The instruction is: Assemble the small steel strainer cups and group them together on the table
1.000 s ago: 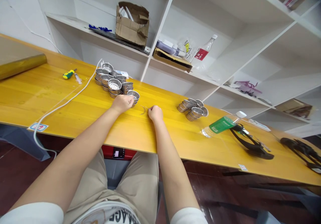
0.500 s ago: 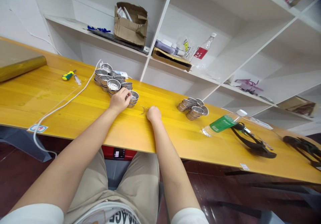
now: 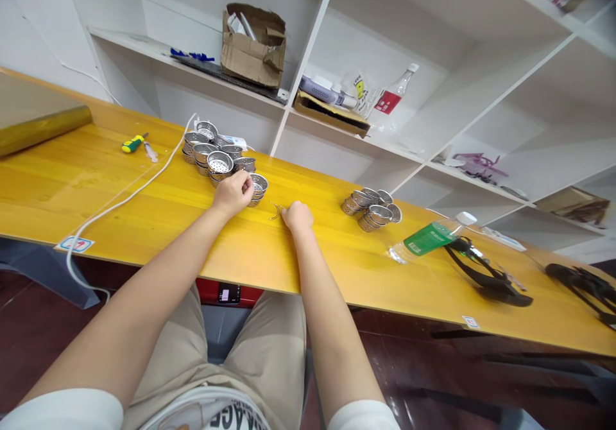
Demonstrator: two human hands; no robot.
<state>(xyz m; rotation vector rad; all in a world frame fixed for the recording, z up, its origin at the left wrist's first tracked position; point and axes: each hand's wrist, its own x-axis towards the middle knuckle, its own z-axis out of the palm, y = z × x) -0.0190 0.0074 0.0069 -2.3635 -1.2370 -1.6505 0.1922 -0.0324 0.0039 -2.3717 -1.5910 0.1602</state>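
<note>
My left hand (image 3: 233, 194), its fingers curled together, is against the near side of a short stack of perforated metal strainer cups (image 3: 258, 185). Whatever its fingertips pinch is hidden or too small to name. Close behind it stands a larger group of the same cups (image 3: 220, 163) in several stacks. My right hand (image 3: 298, 216) rests on the table as a closed fist, thumb side toward the left. Thin curved wire pieces (image 3: 274, 211) lie just left of it, one reaching its fingers. Its palm side is out of sight.
Another group of strainer cups (image 3: 375, 215) stands right of my hands. Beyond it are a green-labelled bottle (image 3: 427, 239) lying tilted and a black headset (image 3: 486, 279). A white cable (image 3: 137, 189) crosses the yellow table at left, near a screwdriver (image 3: 133, 143). Shelves (image 3: 312, 51) rise behind.
My left hand has drawn slightly down from the short stack's rim, showing more of the cups, and its fingers have turned. My right hand stays almost in place by the wires.
</note>
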